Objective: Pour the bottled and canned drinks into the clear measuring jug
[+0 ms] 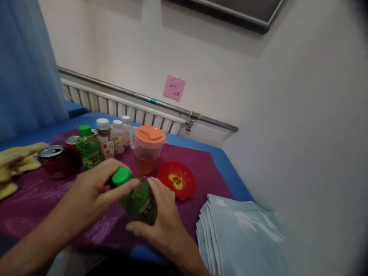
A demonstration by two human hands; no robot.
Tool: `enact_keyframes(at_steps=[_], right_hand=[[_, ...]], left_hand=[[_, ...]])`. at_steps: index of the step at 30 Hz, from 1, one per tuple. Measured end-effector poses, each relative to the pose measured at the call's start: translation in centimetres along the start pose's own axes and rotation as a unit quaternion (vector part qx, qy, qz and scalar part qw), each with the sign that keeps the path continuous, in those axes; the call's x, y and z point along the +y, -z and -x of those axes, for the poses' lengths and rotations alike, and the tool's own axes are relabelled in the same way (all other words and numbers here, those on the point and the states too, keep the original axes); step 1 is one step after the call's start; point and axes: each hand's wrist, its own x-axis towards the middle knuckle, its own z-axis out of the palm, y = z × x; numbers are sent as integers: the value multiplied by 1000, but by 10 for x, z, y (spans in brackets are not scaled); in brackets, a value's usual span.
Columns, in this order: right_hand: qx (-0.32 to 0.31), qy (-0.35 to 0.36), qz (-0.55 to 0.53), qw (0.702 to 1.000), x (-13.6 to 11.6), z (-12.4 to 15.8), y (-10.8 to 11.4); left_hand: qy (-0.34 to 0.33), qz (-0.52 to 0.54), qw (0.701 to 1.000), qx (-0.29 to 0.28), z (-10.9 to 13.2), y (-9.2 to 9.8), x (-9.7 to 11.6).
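A green plastic bottle (138,199) with a green cap (121,176) is tilted over the purple cloth (43,191) in front of me. My right hand (161,218) wraps round the bottle's body from the right and below. The fingers of my left hand (92,188) are closed round the cap. Just behind the bottle stands a clear jug with an orange lid (148,147), holding some orange liquid. To its right lies a red scalloped dish (176,179).
At the back left stand a second green bottle (88,147), three white-capped bottles (112,136) and two red cans (54,159). Yellow cloth (14,161) lies far left. Folded light-blue towels (238,237) lie at the right, by the wall. A radiator (115,105) runs behind the table.
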Motion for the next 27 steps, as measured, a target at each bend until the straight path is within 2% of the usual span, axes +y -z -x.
enact_keyframes(at_steps=[3, 5, 8, 9, 12, 13, 15, 16, 19, 21, 23, 26, 27], right_hand=[[20, -50, 7, 999, 7, -1, -7], [41, -87, -5, 995, 13, 2, -4], [86, -142, -64, 984, 21, 8, 8], [108, -159, -94, 977, 23, 10, 12], [181, -188, -162, 952, 29, 13, 23], [203, -190, -169, 946, 31, 14, 25], [237, -188, -164, 939, 37, 15, 28], [247, -183, -158, 938, 40, 15, 30], [287, -176, -150, 930, 44, 12, 40], [336, -178, -160, 911, 43, 3, 53], [386, -157, -177, 892, 40, -14, 68], [422, -73, -193, 883, 43, -48, 88], [417, -54, -195, 886, 48, -59, 93]], left_hand=[[-38, 75, 995, -49, -1, -21, 5], [-36, 98, 994, -28, -9, -22, -2], [33, 43, 998, 24, -27, -22, -33], [56, 3, 998, 14, -33, -26, -47], [83, -101, 986, -100, -46, -46, -91], [83, -115, 982, -123, -48, -53, -104], [79, -115, 978, -152, -50, -64, -120], [80, -103, 980, -148, -51, -66, -124], [106, -47, 989, -94, -64, -57, -119], [137, -10, 989, -46, -82, -46, -108], [175, 34, 984, -22, -106, -41, -98], [220, 131, 966, -43, -140, -51, -96], [222, 158, 960, -59, -149, -57, -98]])
